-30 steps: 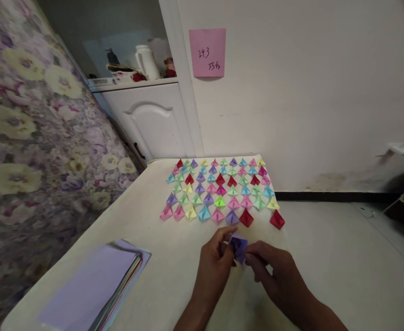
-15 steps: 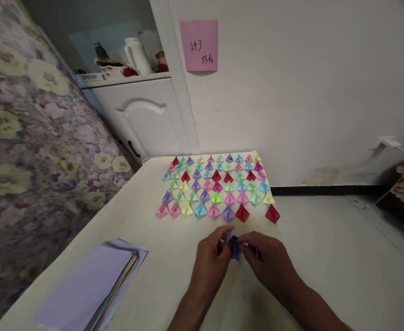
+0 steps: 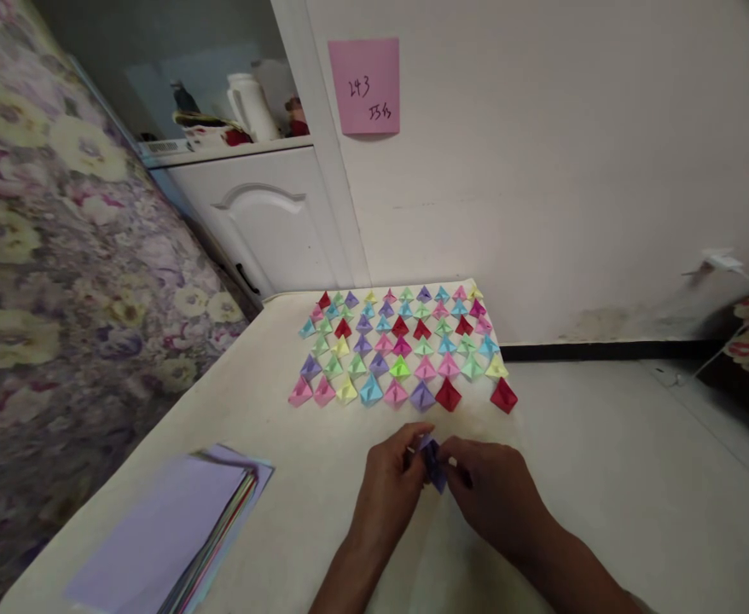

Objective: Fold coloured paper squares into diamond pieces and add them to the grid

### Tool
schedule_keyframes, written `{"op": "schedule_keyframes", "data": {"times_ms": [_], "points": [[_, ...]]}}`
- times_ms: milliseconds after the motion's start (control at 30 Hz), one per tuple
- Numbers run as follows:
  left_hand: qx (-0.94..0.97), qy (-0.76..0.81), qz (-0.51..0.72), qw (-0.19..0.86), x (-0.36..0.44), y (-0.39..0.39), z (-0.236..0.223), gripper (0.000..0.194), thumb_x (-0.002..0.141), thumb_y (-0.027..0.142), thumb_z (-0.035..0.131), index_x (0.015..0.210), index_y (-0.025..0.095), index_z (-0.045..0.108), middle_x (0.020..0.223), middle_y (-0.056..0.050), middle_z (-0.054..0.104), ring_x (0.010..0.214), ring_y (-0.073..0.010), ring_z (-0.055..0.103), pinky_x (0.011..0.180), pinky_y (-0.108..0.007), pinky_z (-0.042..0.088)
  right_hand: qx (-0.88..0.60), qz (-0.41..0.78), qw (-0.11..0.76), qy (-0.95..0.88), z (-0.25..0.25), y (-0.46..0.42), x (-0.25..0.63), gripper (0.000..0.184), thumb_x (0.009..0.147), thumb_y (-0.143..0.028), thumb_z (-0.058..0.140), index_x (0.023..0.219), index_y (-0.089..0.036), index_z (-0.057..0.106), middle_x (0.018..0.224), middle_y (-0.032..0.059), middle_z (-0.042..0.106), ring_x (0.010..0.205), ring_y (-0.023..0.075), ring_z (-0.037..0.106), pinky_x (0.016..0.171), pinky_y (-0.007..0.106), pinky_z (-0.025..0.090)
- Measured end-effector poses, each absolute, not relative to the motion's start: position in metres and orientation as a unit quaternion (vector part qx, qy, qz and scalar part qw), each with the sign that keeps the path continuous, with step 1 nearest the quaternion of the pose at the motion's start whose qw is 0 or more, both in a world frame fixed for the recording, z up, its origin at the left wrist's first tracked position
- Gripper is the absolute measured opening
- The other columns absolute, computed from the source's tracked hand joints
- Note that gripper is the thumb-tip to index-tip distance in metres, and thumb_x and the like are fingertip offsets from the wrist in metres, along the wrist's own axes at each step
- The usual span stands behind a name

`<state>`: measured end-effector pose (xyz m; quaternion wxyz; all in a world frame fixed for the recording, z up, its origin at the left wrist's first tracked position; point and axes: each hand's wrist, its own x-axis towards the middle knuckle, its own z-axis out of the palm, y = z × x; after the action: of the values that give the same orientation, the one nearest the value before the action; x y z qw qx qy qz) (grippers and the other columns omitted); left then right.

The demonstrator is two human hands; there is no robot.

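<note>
Between my two hands is a small folded piece of purple origami paper [image 3: 434, 465], held above the near part of the table. My left hand [image 3: 395, 473] pinches its left side, thumb and fingers closed on it. On the other side, my right hand [image 3: 486, 479] grips the right edge with bent fingers. Parts of the paper are hidden behind the fingers. Just beyond my hands, rows of small folded paper boats in many colours stand on the table, among them a red boat [image 3: 448, 395] and a purple boat [image 3: 423, 396].
A stack of coloured paper [image 3: 157, 529], purple on top, lies at the near left of the cream table [image 3: 240, 409]. A floral curtain [image 3: 42, 281] hangs at the left. Behind stand a white cabinet [image 3: 265, 222] and a wall bearing a pink note [image 3: 365, 87].
My right hand has shifted slightly at the purple paper, its fingers drawn closer together. The paper has turned a little and looks narrower. The boats stay where they were.
</note>
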<state>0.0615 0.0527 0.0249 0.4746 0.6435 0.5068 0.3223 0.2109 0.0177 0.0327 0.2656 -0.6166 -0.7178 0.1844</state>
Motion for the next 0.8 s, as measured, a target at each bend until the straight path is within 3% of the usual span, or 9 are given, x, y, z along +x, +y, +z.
{"op": "schedule_keyframes", "data": {"times_ms": [300, 467, 800], "points": [[0.637, 0.510, 0.313, 0.486, 0.0627, 0.0537, 0.0254, 0.031, 0.075, 0.015, 0.044, 0.102, 0.019, 0.060, 0.065, 0.002, 0.060, 0.054, -0.0116, 0.055, 0.050, -0.021, 0.041, -0.637, 0.143, 0.242, -0.718, 0.0303, 0.0183, 0.2044, 0.010, 0.081, -0.017, 0.046, 0.078, -0.023, 0.054, 0.066, -0.0030, 0.067, 0.057, 0.0143, 0.060, 0.052, 0.024, 0.021], [0.632, 0.515, 0.309, 0.491, 0.0641, 0.0529, 0.0276, 0.030, 0.074, 0.015, 0.045, 0.100, 0.019, 0.060, 0.067, 0.002, 0.060, 0.053, -0.0114, 0.056, 0.050, -0.021, 0.042, -0.671, 0.136, 0.222, -0.694, 0.0250, 0.0198, 0.2019, 0.012, 0.083, -0.021, 0.046, 0.076, -0.022, 0.055, 0.063, -0.0006, 0.066, 0.057, 0.0152, 0.060, 0.052, 0.025, 0.020], [0.632, 0.515, 0.301, 0.495, 0.0637, 0.0537, 0.0242, 0.029, 0.075, 0.016, 0.045, 0.100, 0.019, 0.059, 0.067, 0.002, 0.060, 0.052, -0.0114, 0.056, 0.050, -0.021, 0.043, -0.667, 0.168, 0.220, -0.691, 0.0259, 0.0235, 0.2043, 0.010, 0.078, -0.022, 0.051, 0.074, -0.027, 0.058, 0.062, -0.0045, 0.065, 0.057, 0.0137, 0.057, 0.052, 0.023, 0.018]]}}
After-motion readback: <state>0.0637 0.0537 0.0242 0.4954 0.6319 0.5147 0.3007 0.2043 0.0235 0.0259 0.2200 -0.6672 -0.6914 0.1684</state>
